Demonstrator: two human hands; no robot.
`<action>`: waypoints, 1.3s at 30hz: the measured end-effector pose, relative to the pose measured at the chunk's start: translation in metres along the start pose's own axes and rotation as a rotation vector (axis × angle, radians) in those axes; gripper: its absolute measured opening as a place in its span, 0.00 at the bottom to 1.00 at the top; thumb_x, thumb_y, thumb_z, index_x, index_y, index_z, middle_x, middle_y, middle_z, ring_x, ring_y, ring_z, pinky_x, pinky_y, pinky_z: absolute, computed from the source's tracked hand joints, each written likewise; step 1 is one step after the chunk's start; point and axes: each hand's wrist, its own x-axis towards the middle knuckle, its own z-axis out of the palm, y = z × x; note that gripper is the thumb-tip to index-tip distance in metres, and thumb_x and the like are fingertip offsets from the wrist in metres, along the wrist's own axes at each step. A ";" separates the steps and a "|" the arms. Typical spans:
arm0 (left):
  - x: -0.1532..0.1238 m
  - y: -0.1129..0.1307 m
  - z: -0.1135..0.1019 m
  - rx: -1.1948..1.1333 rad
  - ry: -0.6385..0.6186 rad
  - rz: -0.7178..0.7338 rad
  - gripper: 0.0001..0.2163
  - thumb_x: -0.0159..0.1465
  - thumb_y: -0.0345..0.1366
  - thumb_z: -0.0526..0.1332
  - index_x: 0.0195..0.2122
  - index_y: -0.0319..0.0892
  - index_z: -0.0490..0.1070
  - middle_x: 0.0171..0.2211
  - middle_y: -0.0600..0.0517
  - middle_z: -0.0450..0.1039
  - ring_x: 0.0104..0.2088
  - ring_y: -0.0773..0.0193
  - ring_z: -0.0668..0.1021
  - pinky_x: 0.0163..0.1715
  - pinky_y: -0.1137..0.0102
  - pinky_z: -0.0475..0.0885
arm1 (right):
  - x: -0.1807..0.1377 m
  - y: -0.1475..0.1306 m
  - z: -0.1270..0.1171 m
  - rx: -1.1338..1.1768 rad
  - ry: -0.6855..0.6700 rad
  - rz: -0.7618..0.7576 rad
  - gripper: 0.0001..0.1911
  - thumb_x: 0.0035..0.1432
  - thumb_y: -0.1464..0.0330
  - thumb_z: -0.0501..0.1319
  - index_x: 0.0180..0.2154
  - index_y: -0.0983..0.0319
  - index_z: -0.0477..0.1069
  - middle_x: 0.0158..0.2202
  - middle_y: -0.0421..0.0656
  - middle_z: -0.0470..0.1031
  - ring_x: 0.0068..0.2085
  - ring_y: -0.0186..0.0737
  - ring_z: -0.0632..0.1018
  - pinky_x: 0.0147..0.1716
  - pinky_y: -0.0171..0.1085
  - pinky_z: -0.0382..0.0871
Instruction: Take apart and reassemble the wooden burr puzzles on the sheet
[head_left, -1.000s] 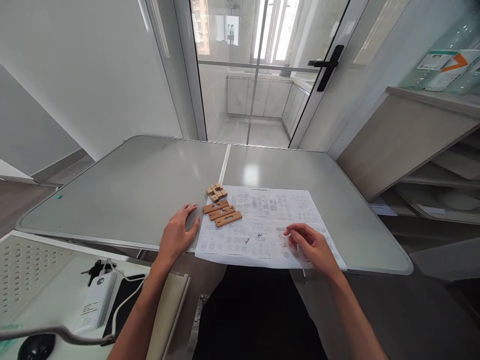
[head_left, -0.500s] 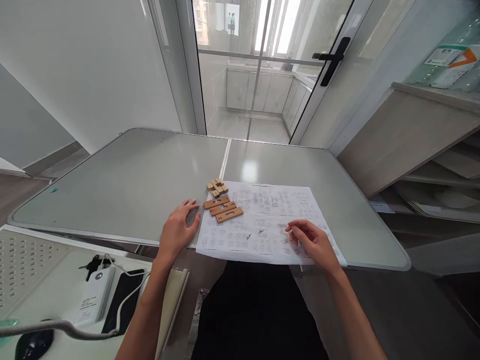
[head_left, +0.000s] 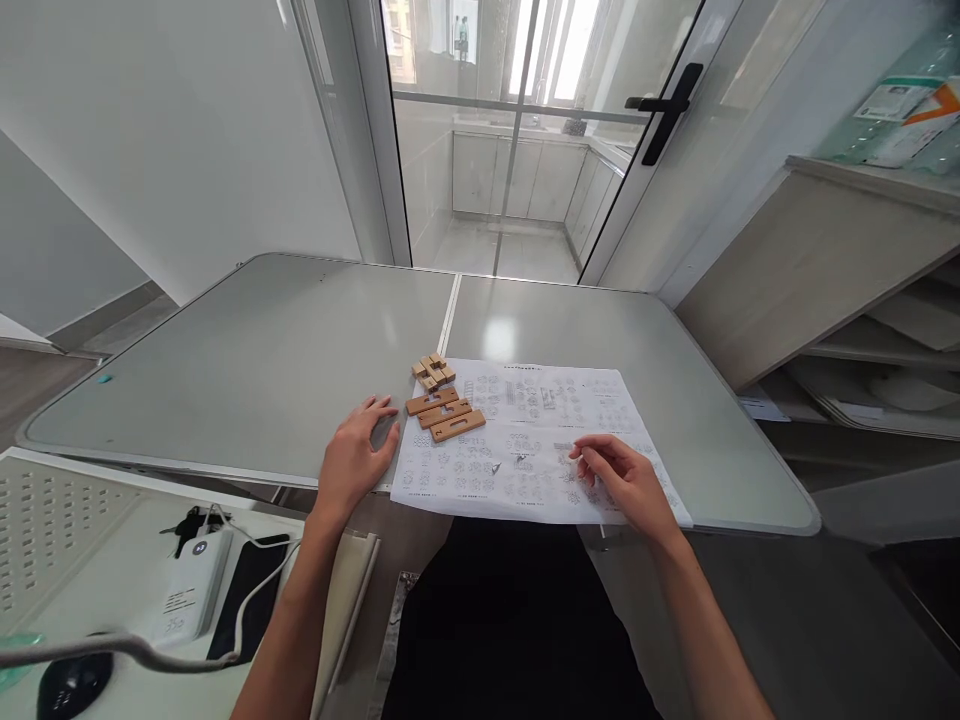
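Left hand (head_left: 352, 462) — table (head_left: 262, 350); right hand (head_left: 626, 485) — sheet (head_left: 540, 410)

Sheet (head_left: 540, 440) print too small to read, power bank (head_left: 187, 590) label blurred

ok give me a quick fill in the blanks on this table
The wooden pieces lie at the sheet's far ____ corner.
The right hand has its fingertips on the ____.
The left hand lies flat on the ____, beside the sheet.
Missing words: left; sheet; table.
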 end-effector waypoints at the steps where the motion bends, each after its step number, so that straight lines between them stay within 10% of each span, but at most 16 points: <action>1: 0.000 0.001 0.000 0.006 -0.002 -0.003 0.15 0.71 0.44 0.55 0.52 0.47 0.76 0.63 0.50 0.74 0.68 0.51 0.69 0.67 0.53 0.66 | 0.000 0.000 0.000 -0.002 -0.001 0.001 0.17 0.68 0.53 0.62 0.45 0.59 0.76 0.41 0.47 0.79 0.32 0.39 0.75 0.35 0.40 0.75; 39: 0.000 0.001 0.000 0.015 0.009 -0.010 0.14 0.70 0.43 0.56 0.51 0.48 0.76 0.63 0.51 0.74 0.68 0.51 0.70 0.66 0.53 0.68 | -0.001 -0.001 0.000 0.014 0.004 0.000 0.16 0.69 0.53 0.62 0.45 0.58 0.76 0.41 0.47 0.80 0.33 0.40 0.75 0.35 0.40 0.74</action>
